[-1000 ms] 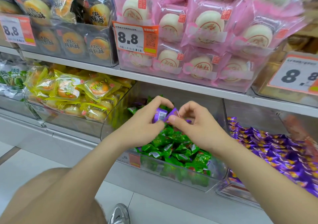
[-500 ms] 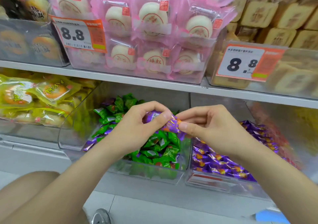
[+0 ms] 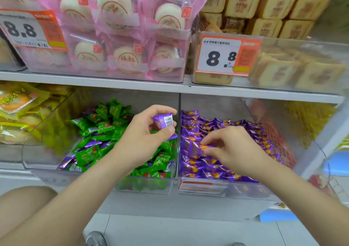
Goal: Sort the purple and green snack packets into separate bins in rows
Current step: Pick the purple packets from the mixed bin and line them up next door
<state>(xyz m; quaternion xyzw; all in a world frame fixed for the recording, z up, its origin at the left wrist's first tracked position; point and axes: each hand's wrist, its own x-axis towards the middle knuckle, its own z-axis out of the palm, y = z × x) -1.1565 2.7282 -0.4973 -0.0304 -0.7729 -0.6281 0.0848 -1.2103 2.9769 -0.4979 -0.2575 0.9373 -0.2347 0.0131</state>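
Observation:
My left hand [image 3: 149, 132] holds a few purple packets [image 3: 163, 120] above the right side of the clear left bin [image 3: 143, 186]. That bin holds mostly green packets [image 3: 105, 124], with a few purple ones [image 3: 65, 162] mixed in. My right hand [image 3: 228, 147] is down in the clear right bin [image 3: 222, 189], its fingertips pinching a purple packet [image 3: 196, 149] against the purple packets [image 3: 217, 168] lying there in rows.
Above is a shelf [image 3: 170, 87] with pink-wrapped buns [image 3: 120, 37] and tan square cakes [image 3: 268, 9] behind price tags [image 3: 219, 56]. Yellow packets [image 3: 17, 109] fill the bin at left. A blue object [image 3: 336, 166] lies at the right, and grey floor shows below.
My right hand left the left hand and dropped right into the purple bin with a purple packet. My left hand stayed over the green bin, still holding purple packets. The view shifted right.

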